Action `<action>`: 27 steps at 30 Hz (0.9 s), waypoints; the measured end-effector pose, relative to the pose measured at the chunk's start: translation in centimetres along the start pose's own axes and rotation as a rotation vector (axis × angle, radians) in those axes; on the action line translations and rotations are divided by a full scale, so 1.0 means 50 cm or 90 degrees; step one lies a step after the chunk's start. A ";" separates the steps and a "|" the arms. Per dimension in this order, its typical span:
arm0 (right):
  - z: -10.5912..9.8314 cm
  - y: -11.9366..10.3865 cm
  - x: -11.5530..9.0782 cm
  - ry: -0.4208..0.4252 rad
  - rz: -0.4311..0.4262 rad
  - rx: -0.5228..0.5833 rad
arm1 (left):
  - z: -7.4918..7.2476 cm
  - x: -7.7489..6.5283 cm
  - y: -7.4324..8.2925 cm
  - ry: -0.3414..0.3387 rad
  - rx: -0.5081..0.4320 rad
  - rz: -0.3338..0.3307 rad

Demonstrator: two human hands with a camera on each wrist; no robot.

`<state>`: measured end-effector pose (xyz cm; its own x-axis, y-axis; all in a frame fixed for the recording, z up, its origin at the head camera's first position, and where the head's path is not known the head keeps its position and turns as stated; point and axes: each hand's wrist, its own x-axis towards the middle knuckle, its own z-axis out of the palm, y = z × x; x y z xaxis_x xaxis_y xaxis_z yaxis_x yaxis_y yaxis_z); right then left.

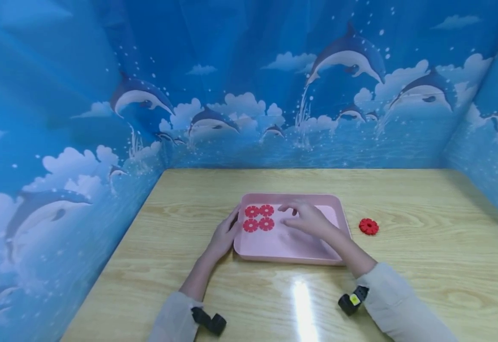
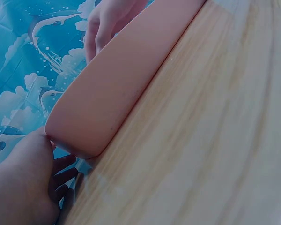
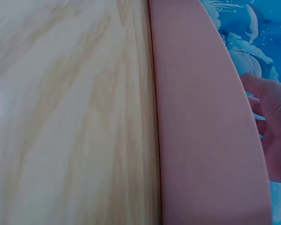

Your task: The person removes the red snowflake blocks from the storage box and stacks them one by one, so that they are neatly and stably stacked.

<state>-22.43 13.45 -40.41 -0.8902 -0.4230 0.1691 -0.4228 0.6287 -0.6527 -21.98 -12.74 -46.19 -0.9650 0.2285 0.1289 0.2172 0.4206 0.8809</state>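
A pink tray [image 1: 292, 251] lies on the table. Several flat red notched snowflake discs [image 1: 266, 223] are laid in two rows at its left end. My left hand [image 1: 223, 237] holds the tray's left side, the thumb at the rim and the fingers against the outer wall; the left wrist view shows this hand [image 2: 28, 178] at the tray's corner. Over the tray, just right of the discs, is my right hand [image 1: 306, 218], with thumb and forefinger spread apart and nothing between them. In the right wrist view the tray's wall [image 3: 206, 112] covers part of this hand [image 3: 276, 122].
Another red snowflake disc [image 1: 368, 226], thicker looking, lies on the wooden table [image 1: 189, 190] right of the tray. Blue dolphin-print sheeting [image 1: 240, 114] walls the table at the back and both sides. A black wrist camera [image 1: 208, 320] is strapped to each sleeve.
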 end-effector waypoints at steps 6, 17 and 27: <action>0.037 -0.016 0.029 -0.014 0.021 -0.013 | 0.003 0.004 0.002 0.002 -0.006 -0.002; 0.091 -0.013 0.043 0.007 0.069 -0.091 | 0.005 0.007 -0.001 0.006 -0.009 0.005; 0.109 -0.012 0.041 0.023 0.053 -0.136 | 0.002 0.003 -0.002 0.005 -0.001 -0.009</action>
<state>-23.06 8.66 -43.69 -0.9273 -0.3428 0.1506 -0.3709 0.7858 -0.4949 -22.14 -12.66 -46.32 -0.9691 0.2152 0.1202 0.2032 0.4217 0.8837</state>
